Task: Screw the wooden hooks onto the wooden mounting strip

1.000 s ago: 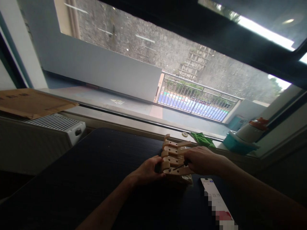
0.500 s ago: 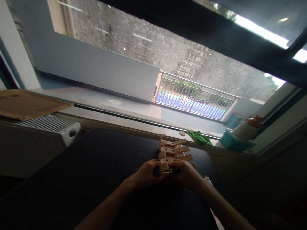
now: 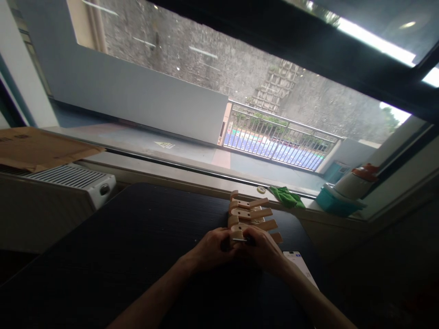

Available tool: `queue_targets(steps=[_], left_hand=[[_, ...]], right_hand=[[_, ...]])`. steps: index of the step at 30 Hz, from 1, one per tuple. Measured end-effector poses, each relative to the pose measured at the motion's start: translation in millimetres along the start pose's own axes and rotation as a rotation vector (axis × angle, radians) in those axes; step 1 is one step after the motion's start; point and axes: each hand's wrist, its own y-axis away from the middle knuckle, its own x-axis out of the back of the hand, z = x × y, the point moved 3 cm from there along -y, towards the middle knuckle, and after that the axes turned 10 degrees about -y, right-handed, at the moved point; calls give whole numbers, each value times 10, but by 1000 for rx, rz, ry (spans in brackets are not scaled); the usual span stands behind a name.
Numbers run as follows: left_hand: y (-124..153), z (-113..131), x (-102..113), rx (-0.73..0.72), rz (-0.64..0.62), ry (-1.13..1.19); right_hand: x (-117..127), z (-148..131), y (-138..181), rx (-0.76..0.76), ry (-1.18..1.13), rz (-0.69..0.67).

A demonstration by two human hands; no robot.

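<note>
A pale wooden assembly (image 3: 252, 214) of several stacked, finger-like bars lies on the dark table (image 3: 137, 246) near the window sill. My left hand (image 3: 212, 249) is closed around its near left end. My right hand (image 3: 262, 249) is closed beside it, pinching a small dark tool with a thin metal shaft (image 3: 240, 239) against the near end of the wooden piece. Both hands touch each other over the near bar.
A phone (image 3: 301, 267) lies on the table right of my right wrist. On the sill sit a green cloth (image 3: 286, 196), a small round object (image 3: 261, 189) and a teal container with a white bottle (image 3: 345, 194). A white radiator (image 3: 61, 192) with cardboard on top stands left.
My right hand came from the right side of the wooden piece to its near end, beside my left hand, bringing the small tool with it. The view shifted slightly.
</note>
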Motion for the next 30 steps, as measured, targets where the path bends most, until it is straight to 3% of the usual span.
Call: queue_targets(steps=[7, 14, 30], left_hand=[[6, -35, -25, 36, -2, -11], [10, 11, -8, 54, -11, 52], [5, -26, -19, 20, -14, 4]], right_hand=[[-72, 25, 27, 9, 37, 37], [-4, -46, 33, 35, 179, -92], [148, -150, -115, 62, 333, -194]])
